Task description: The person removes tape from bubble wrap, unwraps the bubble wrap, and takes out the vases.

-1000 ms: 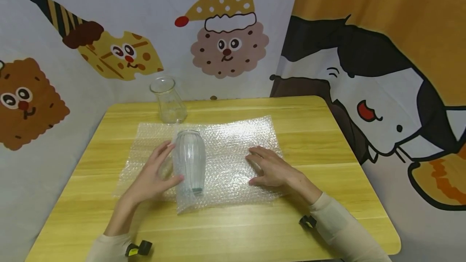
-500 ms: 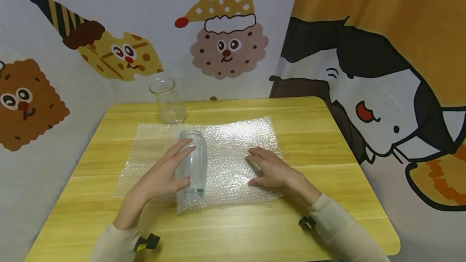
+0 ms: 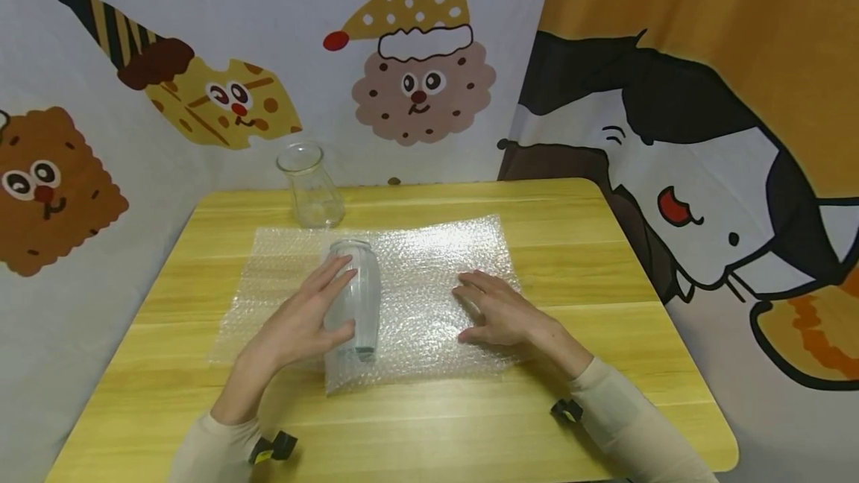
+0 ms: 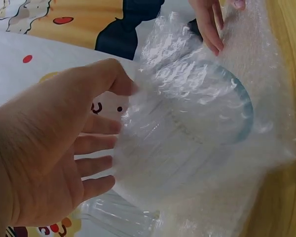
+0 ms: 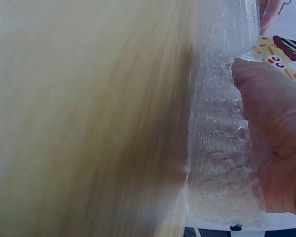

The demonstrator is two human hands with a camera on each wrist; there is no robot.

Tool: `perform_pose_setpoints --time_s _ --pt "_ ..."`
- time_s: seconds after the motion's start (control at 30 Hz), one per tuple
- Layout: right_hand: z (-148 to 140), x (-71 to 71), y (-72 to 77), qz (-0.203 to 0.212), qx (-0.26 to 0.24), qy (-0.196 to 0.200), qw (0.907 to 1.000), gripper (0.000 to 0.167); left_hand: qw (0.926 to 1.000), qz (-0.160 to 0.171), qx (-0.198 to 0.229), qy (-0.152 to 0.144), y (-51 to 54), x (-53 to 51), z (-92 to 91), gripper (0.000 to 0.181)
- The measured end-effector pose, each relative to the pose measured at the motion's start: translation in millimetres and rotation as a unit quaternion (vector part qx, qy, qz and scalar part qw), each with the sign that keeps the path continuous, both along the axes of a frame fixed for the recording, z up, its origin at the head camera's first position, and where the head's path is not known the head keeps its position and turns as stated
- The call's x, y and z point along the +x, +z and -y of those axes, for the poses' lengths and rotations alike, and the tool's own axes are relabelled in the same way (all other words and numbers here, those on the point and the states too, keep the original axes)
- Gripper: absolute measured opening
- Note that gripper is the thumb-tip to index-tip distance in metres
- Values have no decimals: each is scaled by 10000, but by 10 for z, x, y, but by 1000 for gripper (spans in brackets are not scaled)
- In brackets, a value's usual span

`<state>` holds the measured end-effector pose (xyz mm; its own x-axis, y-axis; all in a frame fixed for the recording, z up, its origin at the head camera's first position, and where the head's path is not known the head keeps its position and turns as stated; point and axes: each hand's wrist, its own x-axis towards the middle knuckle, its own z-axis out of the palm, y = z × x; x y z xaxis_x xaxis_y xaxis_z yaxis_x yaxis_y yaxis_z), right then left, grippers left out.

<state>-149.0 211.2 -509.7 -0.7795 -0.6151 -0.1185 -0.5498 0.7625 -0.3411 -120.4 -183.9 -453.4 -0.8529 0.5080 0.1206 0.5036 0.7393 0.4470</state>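
A clear ribbed glass vase lies on its side on a sheet of bubble wrap, its mouth toward the far edge. Some of the wrap covers it in the left wrist view, where its bluish base rim shows through. My left hand rests against the vase's left side over the wrap, fingers extended and thumb apart. To the right, my right hand touches the wrap near its right edge, its fingers spread and slightly bent. In the right wrist view, my thumb lies along the wrap's surface.
A second clear glass vase stands upright behind the wrap, near the back left of the wooden table. A cartoon-printed cloth hangs behind the table.
My left hand has moved rightward from beside the vase onto its left side. The vase has rolled or shifted very slightly. My right hand has stayed in place.
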Motion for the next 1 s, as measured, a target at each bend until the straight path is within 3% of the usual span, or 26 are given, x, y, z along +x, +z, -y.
perform_pose_setpoints --time_s 0.17,0.33,0.77,1.0 --pt "-4 -3 -7 24 -23 -11 10000 94 9988 -413 1 260 -21 9 28 81" --pt "-6 -2 -5 52 -42 -19 10000 94 9971 -539 -6 538 -36 23 74 79" --pt "3 1 0 34 -85 -7 10000 94 9936 33 402 1055 5 -72 387 74" --pt "1 -1 4 27 -48 -8 10000 94 9814 480 544 1775 11 -117 304 86"
